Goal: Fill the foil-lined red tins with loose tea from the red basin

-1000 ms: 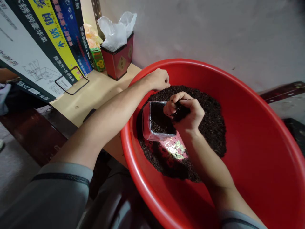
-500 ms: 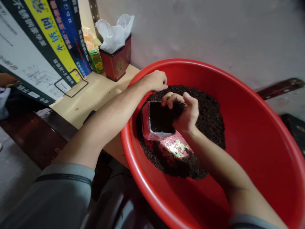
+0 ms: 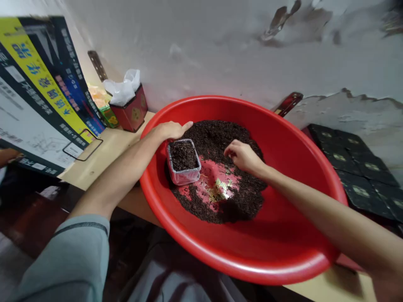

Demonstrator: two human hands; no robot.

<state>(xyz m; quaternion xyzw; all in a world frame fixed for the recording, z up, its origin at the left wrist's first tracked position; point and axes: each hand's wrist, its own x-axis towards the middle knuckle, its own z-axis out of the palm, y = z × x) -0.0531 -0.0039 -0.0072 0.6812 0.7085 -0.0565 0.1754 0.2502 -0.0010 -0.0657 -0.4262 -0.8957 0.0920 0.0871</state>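
Note:
Dark, crumbly soil (image 3: pixel 214 132) lies heaped in a large red plastic tub (image 3: pixel 299 180). A small square container (image 3: pixel 185 177) with clear plastic over its sides stands upright at the tub's left, filled with soil. Just behind it is my left hand (image 3: pixel 173 130), one digit stretched out to the right and the other fingers mostly hidden. I cannot tell whether it touches the container. Over the soil to the right, my right hand (image 3: pixel 244 156) has its fingers curled down and together; what they hold, if anything, is hidden. Pink tub floor with a gold pattern (image 3: pixel 220 186) shows between.
The tub rests on a wooden board (image 3: pixel 118 147). At left stand large printed cartons (image 3: pixel 40 92) and a dark red square box (image 3: pixel 132 113) holding a white plastic bag (image 3: pixel 124 90). Several black square pots (image 3: pixel 362 167) sit at right. A wall (image 3: pixel 204 50) rises behind.
My right hand has left the small container and moved right, over the soil. The container's soil is now fully in sight. My left hand's outer digit has straightened. The view has shifted.

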